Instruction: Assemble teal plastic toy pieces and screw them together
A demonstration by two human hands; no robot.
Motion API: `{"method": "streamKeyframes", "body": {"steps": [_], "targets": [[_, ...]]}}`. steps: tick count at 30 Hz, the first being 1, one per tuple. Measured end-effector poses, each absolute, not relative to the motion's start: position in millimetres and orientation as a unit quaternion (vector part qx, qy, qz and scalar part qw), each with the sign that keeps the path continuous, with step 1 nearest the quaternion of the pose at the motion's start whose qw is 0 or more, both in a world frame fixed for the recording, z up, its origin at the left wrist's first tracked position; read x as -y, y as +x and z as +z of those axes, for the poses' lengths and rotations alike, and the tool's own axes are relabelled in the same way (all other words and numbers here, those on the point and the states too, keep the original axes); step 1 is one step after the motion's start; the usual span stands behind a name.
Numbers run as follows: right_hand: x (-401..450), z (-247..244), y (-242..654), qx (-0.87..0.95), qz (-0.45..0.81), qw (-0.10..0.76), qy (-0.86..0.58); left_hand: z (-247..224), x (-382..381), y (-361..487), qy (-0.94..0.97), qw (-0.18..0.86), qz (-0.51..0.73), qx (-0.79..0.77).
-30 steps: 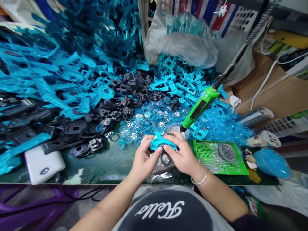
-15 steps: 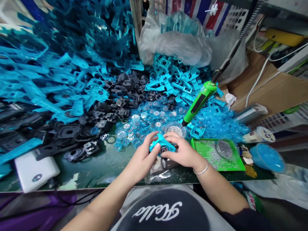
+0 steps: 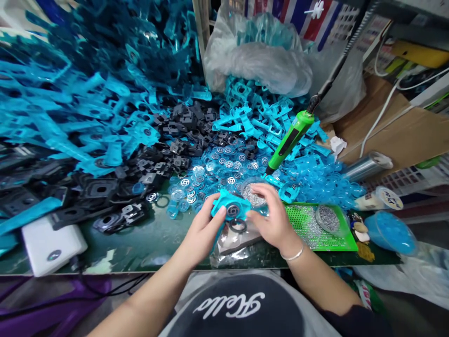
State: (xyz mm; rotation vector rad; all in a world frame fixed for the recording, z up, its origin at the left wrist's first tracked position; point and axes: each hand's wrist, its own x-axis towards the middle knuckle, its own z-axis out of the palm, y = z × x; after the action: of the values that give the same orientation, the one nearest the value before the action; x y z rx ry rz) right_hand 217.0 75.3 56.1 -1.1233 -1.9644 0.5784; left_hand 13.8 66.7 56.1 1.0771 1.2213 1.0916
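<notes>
My left hand (image 3: 203,227) is closed on a turquoise plastic part (image 3: 219,202), with a dark round disc bearing a silver swirl (image 3: 233,211) facing up in it. My right hand (image 3: 275,217) is at the part's right edge, fingers apart, its thumb tip touching or very near the part. Its fingers reach over a clear bowl of small screws (image 3: 253,194). Below the part is a black ring (image 3: 238,226). Beyond my right hand hangs a green electric screwdriver (image 3: 291,140), tip down.
Turquoise parts (image 3: 77,103) heap up on the left, with black parts (image 3: 178,121) beside them. Clear blue swirl discs (image 3: 224,164) lie ahead. On the right are a green tray (image 3: 298,229) with screws and a blue tub (image 3: 393,234). A white box (image 3: 52,245) stands front left.
The turquoise part has turned so its swirl disc shows more fully, and has shifted left with my left hand. My right hand has opened and drawn slightly right from it.
</notes>
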Motion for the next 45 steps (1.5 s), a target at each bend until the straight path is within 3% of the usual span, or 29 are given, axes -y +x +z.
{"method": "streamKeyframes", "body": {"steps": [3,7,12,19,26,30,34,37,39,41,45], "targets": [[-66.4,62.5,224.4,0.854,0.099,0.385,-0.337,61.2,-68.4,14.2,0.454,0.573,0.501,-0.464],[-53.5,70.9,225.1,0.91,0.024,0.341,-0.235,67.5,-67.8,20.0,0.439,0.624,0.472,-0.442],[-49.2,89.5,227.4,0.927,0.034,0.304,-0.216,66.4,-67.0,25.9,0.454,0.637,0.404,-0.475],[-45.0,83.9,237.6,0.893,0.041,0.397,-0.209,69.4,-66.5,26.4,0.401,0.721,0.407,-0.392],[-39.6,88.8,246.2,0.883,0.077,0.405,-0.225,65.2,-62.0,21.6,0.367,0.768,0.386,-0.356],[-43.8,93.1,242.5,0.852,0.125,0.436,-0.262,64.9,-53.8,24.4,0.469,0.712,0.384,-0.354],[-57.2,92.2,227.9,0.751,0.15,0.5,-0.405,62.5,-45.0,29.9,0.585,0.54,0.391,-0.462],[-64.5,87.8,219.9,0.757,0.202,0.45,-0.429,56.8,-40.8,24.5,0.617,0.479,0.417,-0.466],[-65.1,81.9,215.8,0.803,0.206,0.422,-0.366,50.6,-39.7,15.1,0.595,0.521,0.44,-0.425],[-65.0,73.1,209.7,0.831,0.174,0.434,-0.301,42.0,-40.3,4.1,0.514,0.631,0.445,-0.374],[-76.0,51.8,188.0,0.886,0.146,0.417,-0.142,20.1,-43.3,-13.7,0.335,0.808,0.373,-0.308]]}}
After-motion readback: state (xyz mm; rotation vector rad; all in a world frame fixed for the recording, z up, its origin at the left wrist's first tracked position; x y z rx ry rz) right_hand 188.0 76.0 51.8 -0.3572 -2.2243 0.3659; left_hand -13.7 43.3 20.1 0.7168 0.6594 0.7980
